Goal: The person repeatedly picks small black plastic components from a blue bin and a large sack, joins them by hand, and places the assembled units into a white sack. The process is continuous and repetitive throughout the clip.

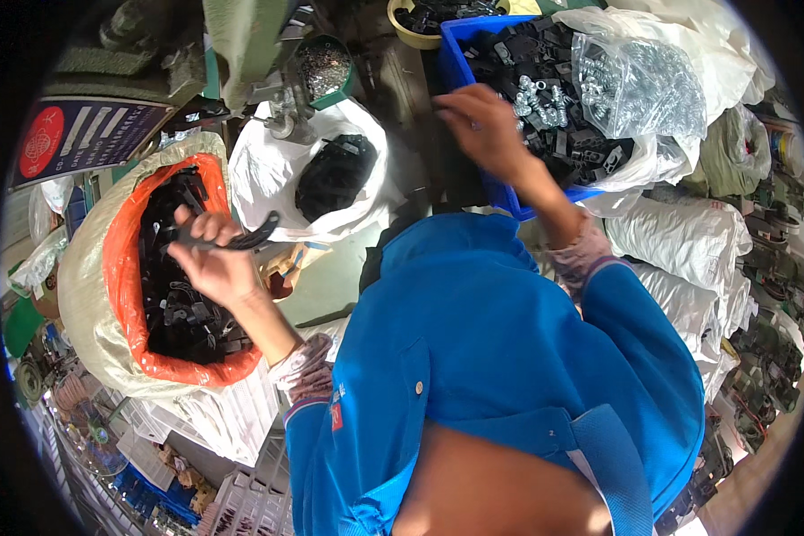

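A curved black lever-like part lies across the fingers of my left hand, which is closed on it. That hand is over the mouth of a sack with an orange liner, filled with black parts. My right hand hangs at the left edge of a blue bin. Its fingers are bent and drawn together; whether something small is between them I cannot make out. In the bin are black parts, shiny metal fittings and a clear bag of more fittings.
Between my hands stands a white bag holding black pieces. Beyond it are a green container of small metal parts and green machinery. A yellowish bowl sits at the back. White sacks are stacked at my right.
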### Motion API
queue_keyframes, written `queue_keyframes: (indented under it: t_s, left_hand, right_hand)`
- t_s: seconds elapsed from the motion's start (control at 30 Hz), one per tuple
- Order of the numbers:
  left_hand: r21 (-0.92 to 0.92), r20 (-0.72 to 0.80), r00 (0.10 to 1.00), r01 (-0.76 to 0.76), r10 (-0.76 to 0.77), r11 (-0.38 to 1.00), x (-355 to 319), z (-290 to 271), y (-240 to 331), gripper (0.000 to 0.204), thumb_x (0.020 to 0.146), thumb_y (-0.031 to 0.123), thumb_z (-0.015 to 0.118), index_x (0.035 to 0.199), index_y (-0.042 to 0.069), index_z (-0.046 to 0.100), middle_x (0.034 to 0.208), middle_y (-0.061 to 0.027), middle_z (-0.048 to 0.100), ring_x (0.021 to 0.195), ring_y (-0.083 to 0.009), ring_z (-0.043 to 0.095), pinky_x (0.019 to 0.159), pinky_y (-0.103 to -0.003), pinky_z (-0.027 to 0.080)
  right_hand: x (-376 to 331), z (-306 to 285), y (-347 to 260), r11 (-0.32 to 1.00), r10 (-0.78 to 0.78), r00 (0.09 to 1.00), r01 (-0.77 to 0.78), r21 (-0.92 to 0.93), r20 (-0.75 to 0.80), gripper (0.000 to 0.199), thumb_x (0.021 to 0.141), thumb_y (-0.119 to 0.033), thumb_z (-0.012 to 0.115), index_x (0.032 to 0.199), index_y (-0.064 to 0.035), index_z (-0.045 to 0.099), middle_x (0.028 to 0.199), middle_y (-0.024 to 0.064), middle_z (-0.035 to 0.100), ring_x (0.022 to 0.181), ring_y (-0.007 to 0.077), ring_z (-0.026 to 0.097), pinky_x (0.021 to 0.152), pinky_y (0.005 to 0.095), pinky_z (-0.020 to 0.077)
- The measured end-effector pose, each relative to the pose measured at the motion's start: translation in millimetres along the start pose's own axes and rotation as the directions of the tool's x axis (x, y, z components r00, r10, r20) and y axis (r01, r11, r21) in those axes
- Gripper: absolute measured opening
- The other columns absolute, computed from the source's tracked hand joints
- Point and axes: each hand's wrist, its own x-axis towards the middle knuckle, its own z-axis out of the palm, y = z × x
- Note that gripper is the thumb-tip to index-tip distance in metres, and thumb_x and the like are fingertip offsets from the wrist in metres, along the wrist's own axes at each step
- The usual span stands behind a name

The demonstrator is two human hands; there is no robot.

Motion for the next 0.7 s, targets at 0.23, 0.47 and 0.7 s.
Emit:
queue_keyframes:
  t_s: [0.23, 0.47, 0.7]
  left_hand:
    - [0.611, -0.261, 0.925, 0.380, -0.276, 0.695, 12.1, 24.4, -189.7, 0.021, 0.087, 0.004, 0.069, 0.108, 0.002, 0.065, 0.063, 0.0019, 0.053, 0.048, -0.0068, 0.043, 0.044, -0.024, 0.030]
    - [0.915, 0.014, 0.948, 0.117, -0.319, 0.386, 8.0, 36.0, -287.2, 0.026, 0.086, 0.002, 0.071, 0.110, -0.003, 0.063, 0.100, -0.0077, 0.069, 0.084, -0.0116, 0.064, 0.073, -0.025, 0.052]
    - [0.970, 0.240, 0.860, -0.227, -0.450, 0.084, -19.7, 55.0, -308.8, 0.040, 0.080, 0.008, 0.076, 0.118, 0.007, 0.065, 0.107, -0.0104, 0.069, 0.095, -0.0183, 0.067, 0.084, -0.030, 0.053]
  right_hand:
    - [-27.1, -58.5, 104.6, 0.811, 0.036, 0.894, 0.235, -0.536, 0.447, 0.032, 0.075, -0.003, 0.068, 0.106, -0.0116, 0.069, 0.104, 0.0064, 0.062, 0.103, 0.0300, 0.055, 0.083, 0.0384, 0.0508]
    - [-27.0, -102.1, 65.2, 0.986, 0.146, 0.986, -0.139, -0.089, 0.081, 0.029, 0.080, -0.008, 0.075, 0.108, -0.0101, 0.069, 0.098, 0.0092, 0.067, 0.091, 0.0248, 0.063, 0.079, 0.0318, 0.0516]
    - [-78.8, -95.7, 2.7, 0.659, 0.545, 0.805, -0.583, 0.475, 0.233, 0.026, 0.084, -0.008, 0.076, 0.106, 0.0007, 0.064, 0.089, 0.0065, 0.070, 0.082, 0.0080, 0.065, 0.073, 0.0257, 0.0534]
